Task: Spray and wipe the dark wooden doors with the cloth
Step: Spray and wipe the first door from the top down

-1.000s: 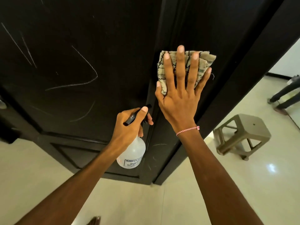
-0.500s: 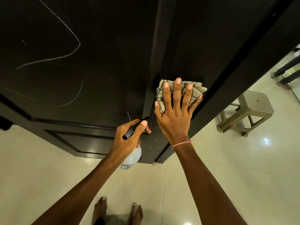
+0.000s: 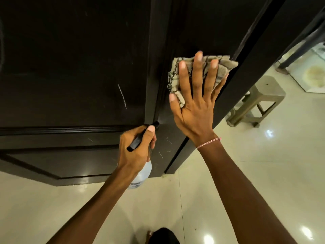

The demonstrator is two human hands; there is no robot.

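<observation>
Spray bottle [image 3: 143, 173] leaned nozzle-up toward the dark door [image 3: 70, 67], left hand [image 3: 135, 152] gripped its neck, right hand [image 3: 195, 110] lay flat, straight spread fingers [image 3: 197, 67] pressed the cloth [image 3: 175, 80] against it.

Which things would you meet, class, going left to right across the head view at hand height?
left hand gripping the spray bottle → right hand pressing the cloth on the door → stool

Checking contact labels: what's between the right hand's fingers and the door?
The folded checked cloth, pressed flat against the dark door by the right hand with straight fingers. Whether the heel of the palm touches wood cannot be told. Head view.
</observation>
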